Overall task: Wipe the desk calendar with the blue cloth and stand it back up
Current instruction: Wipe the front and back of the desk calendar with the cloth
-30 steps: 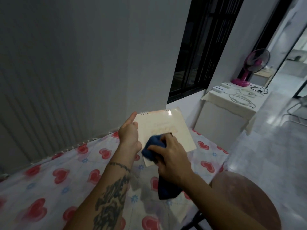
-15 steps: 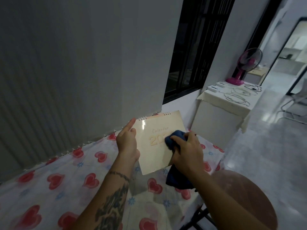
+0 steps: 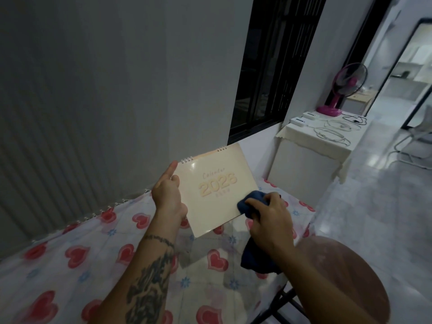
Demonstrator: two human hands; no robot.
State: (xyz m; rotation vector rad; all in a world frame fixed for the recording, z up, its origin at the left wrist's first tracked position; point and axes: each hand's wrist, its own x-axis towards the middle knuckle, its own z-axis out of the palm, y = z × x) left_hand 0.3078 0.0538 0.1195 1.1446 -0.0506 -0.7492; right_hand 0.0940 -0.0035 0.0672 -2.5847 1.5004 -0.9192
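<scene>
Fingers of left hand (image 3: 168,197) grip calendar (image 3: 217,190); right hand (image 3: 271,218) clutches cloth (image 3: 251,202) hiding its corner

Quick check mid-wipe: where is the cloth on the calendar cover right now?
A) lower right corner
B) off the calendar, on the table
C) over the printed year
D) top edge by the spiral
A: the right hand presses the cloth on the calendar at its lower right corner; the year shows uncovered.
</scene>
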